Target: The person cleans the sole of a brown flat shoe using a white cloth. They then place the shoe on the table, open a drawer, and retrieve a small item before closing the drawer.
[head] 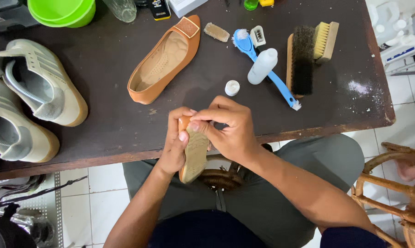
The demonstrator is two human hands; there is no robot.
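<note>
Just off the near edge of the dark table (102, 138), the tan flat shoe (194, 156) is held sole-up, its long axis running toward the person. The left hand (174, 147) wraps its side; the right hand (230, 126) curls its fingers closed over the toe.

Bare tabletop (111, 115) lying open between grey sneakers (33, 96) and tan flat shoe (164, 59). Small white cap (232, 87) and white bottle (262, 66) sitting just beyond hands, blocking straight reach forward. Blue-handled brush (267, 69) and wooden brushes (308, 55) crowding right side. Front table edge staying free. Rattan chair (395, 183) hemming right elbow.
</note>
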